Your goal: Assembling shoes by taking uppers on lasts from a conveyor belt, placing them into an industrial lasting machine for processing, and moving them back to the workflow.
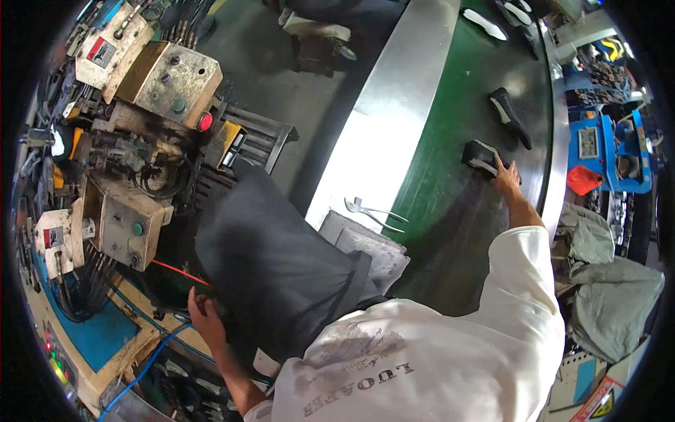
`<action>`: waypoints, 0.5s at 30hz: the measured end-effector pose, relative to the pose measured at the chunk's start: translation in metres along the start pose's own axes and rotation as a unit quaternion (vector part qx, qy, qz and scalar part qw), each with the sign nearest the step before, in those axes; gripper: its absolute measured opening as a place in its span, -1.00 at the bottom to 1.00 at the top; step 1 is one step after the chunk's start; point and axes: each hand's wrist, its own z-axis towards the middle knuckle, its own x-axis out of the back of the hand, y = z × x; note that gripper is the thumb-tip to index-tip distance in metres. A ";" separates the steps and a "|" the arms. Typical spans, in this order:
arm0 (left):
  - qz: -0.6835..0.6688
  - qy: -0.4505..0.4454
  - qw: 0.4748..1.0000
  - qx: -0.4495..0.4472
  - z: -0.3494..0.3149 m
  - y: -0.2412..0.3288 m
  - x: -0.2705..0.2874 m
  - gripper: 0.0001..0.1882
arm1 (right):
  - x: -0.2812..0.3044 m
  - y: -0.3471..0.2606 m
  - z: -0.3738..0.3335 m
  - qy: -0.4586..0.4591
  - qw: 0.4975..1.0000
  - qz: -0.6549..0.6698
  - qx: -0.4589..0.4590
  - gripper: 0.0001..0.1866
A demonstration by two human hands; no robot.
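My right hand (508, 178) reaches out over the green conveyor belt (439, 158). Its fingers are closed around a black shoe (480, 154) with a pale edge, and the hand covers the shoe's near end. A little farther along lies another black shoe (510, 116) with a light inside, apart from the hand. Down at my left side, beside my dark-clad leg, my left hand (204, 315) hangs with loosely bent fingers apart and nothing visible in them. A thin red line (181, 271) ends close to its fingertips.
Metal pincers (373, 211) lie by folded grey cloths (365, 246) on the belt's steel border. Soiled machine boxes (172, 81) with buttons stand at left, near a slatted metal stand (264, 141). More shoes (485, 24) rest at the belt's far end. Blue equipment (608, 151) stands right.
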 end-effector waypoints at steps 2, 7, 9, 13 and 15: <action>0.100 0.017 0.995 -0.025 -0.018 -0.009 0.017 -0.43 | 0.013 -0.025 0.009 -0.062 0.998 -0.025 0.010 0.16; 0.175 0.025 0.984 -0.004 -0.037 -0.018 0.028 -0.48 | 0.005 -0.010 0.024 0.009 0.998 -0.001 0.066 0.06; 0.116 0.023 0.993 0.023 -0.033 -0.015 0.029 -0.47 | -0.001 -0.023 0.007 -0.008 0.999 0.002 0.050 0.04; 0.026 -0.016 0.999 -0.016 -0.010 0.010 -0.018 -0.46 | -0.040 0.022 -0.032 -0.072 0.976 0.193 0.063 0.24; 0.000 -0.046 0.998 -0.042 0.001 0.043 -0.053 -0.49 | -0.068 0.014 -0.080 -0.021 0.951 0.304 0.048 0.32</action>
